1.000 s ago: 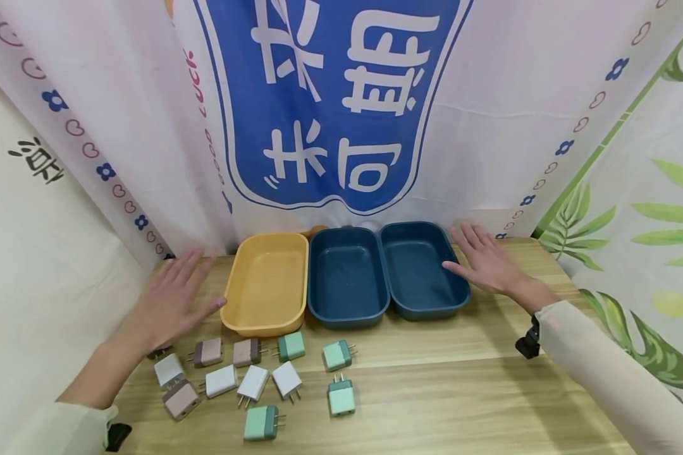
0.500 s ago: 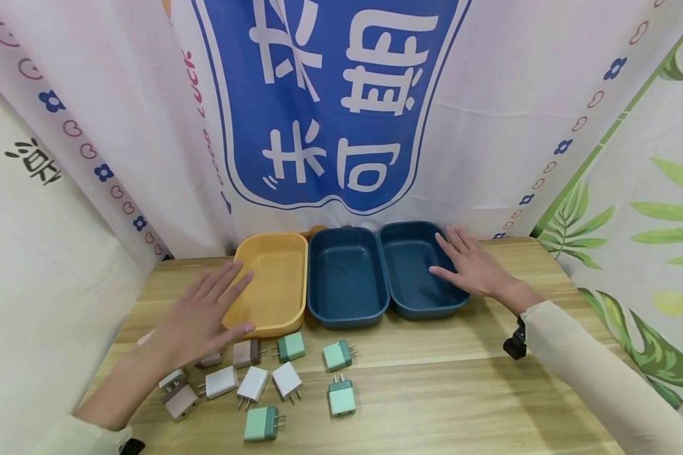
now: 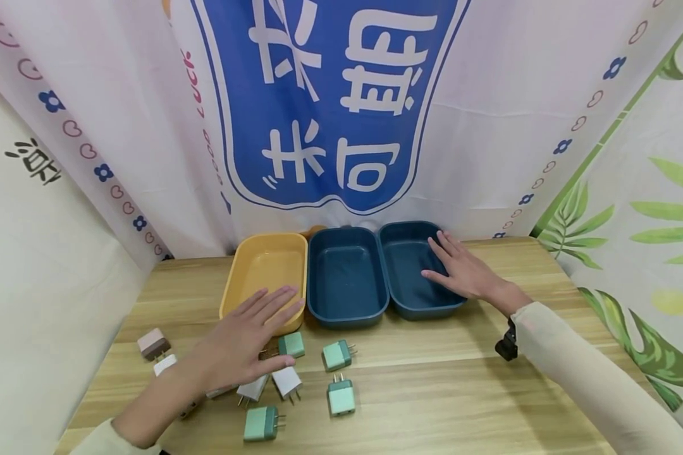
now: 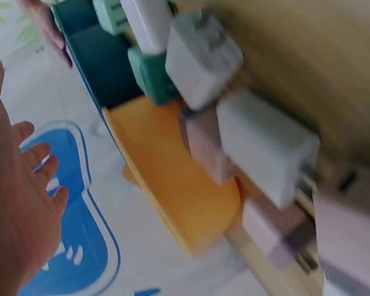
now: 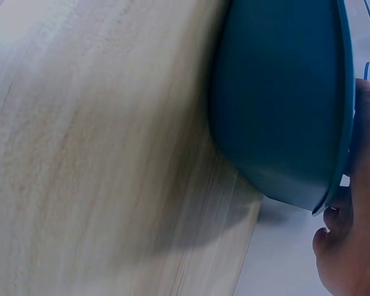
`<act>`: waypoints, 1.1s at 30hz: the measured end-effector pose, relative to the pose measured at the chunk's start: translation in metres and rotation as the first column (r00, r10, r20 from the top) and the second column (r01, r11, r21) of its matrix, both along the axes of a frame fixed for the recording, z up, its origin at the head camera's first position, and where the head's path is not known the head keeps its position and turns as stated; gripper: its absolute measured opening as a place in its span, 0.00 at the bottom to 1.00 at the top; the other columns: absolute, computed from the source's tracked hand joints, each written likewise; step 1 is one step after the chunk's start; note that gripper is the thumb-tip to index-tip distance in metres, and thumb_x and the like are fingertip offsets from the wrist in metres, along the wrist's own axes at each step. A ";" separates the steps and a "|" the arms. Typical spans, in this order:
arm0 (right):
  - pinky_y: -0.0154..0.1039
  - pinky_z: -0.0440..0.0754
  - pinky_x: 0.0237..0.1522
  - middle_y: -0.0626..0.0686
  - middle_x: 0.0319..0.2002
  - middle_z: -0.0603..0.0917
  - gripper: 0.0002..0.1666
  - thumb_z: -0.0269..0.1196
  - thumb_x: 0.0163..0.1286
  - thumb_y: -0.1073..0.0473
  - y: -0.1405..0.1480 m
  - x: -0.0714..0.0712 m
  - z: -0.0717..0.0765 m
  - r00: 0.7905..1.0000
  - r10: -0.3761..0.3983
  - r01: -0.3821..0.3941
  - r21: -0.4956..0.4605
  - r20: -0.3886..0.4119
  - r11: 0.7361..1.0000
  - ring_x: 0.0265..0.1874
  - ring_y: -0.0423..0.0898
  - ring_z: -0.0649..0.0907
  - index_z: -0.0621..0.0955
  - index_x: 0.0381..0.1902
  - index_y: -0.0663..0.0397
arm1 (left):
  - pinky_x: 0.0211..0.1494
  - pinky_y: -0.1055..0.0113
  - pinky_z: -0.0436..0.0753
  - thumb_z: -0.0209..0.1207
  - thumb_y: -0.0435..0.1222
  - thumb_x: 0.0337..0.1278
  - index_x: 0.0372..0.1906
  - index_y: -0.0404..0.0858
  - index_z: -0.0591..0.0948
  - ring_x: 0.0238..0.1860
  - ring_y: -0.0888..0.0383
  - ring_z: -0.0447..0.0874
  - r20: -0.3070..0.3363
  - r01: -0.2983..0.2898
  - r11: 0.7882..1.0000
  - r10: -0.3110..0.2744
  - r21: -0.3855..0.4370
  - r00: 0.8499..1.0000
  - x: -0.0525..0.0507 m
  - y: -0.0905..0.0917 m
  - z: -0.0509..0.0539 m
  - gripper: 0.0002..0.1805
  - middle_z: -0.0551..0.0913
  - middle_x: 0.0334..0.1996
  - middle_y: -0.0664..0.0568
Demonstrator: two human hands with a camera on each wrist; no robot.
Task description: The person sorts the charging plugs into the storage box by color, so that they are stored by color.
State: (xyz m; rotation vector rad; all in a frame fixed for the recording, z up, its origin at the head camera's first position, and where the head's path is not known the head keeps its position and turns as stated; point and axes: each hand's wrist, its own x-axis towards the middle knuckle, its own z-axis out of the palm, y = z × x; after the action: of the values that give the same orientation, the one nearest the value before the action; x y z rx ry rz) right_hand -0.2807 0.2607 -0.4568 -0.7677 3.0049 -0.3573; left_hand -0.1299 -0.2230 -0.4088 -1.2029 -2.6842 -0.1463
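My left hand (image 3: 241, 341) has its fingers spread, palm down, over the chargers and the front of the yellow bin (image 3: 264, 265); it holds nothing. Under and around it lie several wall chargers with prongs: white (image 3: 287, 381), green (image 3: 292, 345) and pink ones (image 3: 153, 344), some partly hidden by the hand and forearm. To the right, my right hand (image 3: 467, 272) extends with straight fingers over the right blue bin (image 3: 406, 268). In the right wrist view this hand (image 5: 354, 240) appears beside the bin's rim; whether it touches is unclear. Between these bins stands the middle blue bin (image 3: 347, 272).
Three bins line the back of the wooden table (image 3: 432, 392), against a printed curtain (image 3: 489, 126). Other green chargers lie in front of the middle bin, such as the green charger (image 3: 341, 398). Patterned cloth (image 3: 649, 253) hangs along the right side.
My left hand has swept rightward from the table's left side to over the yellow bin's front and the chargers. The right hand has shifted slightly left, further over the right blue bin.
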 end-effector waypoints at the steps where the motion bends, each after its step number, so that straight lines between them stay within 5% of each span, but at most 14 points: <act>1: 0.67 0.50 0.81 0.69 0.84 0.47 0.55 0.53 0.80 0.30 0.000 0.000 0.000 1.000 -0.003 0.003 0.002 0.009 1.000 0.83 0.68 0.48 0.52 0.85 0.62 | 0.86 0.50 0.50 0.60 0.64 0.70 0.87 0.48 0.53 0.84 0.47 0.53 0.011 0.011 1.000 -0.011 0.004 1.000 0.001 0.004 -0.001 0.51 0.52 0.86 0.49; 16: 0.66 0.47 0.82 0.68 0.85 0.44 0.56 0.52 0.80 0.29 -0.002 0.000 -0.004 0.998 -0.011 0.013 -0.021 0.057 1.000 0.84 0.65 0.44 0.49 0.85 0.63 | 0.82 0.47 0.64 0.64 0.65 0.66 0.87 0.54 0.53 0.83 0.53 0.56 0.155 0.085 0.995 -0.091 0.046 0.984 0.017 0.037 -0.025 0.53 0.53 0.86 0.54; 25: 0.65 0.47 0.82 0.68 0.85 0.43 0.57 0.52 0.81 0.30 -0.001 -0.001 -0.004 0.999 -0.010 0.010 -0.001 0.051 1.000 0.84 0.65 0.44 0.49 0.84 0.67 | 0.80 0.46 0.67 0.62 0.66 0.66 0.86 0.48 0.57 0.81 0.50 0.61 0.226 0.103 0.993 -0.115 0.066 0.967 0.029 0.047 -0.034 0.52 0.56 0.85 0.54; 33: 0.63 0.44 0.83 0.68 0.85 0.42 0.58 0.52 0.81 0.30 -0.001 0.000 -0.005 0.999 -0.009 0.010 -0.006 0.053 1.000 0.84 0.64 0.43 0.48 0.84 0.67 | 0.71 0.48 0.79 0.67 0.65 0.61 0.83 0.46 0.65 0.74 0.54 0.71 0.215 0.128 0.981 -0.157 0.145 0.964 0.033 0.051 -0.040 0.51 0.69 0.77 0.51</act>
State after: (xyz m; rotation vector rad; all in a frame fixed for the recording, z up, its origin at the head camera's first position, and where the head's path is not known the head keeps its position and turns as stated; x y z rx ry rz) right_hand -0.2812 0.2593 -0.4617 -0.7327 2.9603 -0.3817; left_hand -0.0971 -0.1725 -0.4491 -1.4153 -2.7209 -0.5012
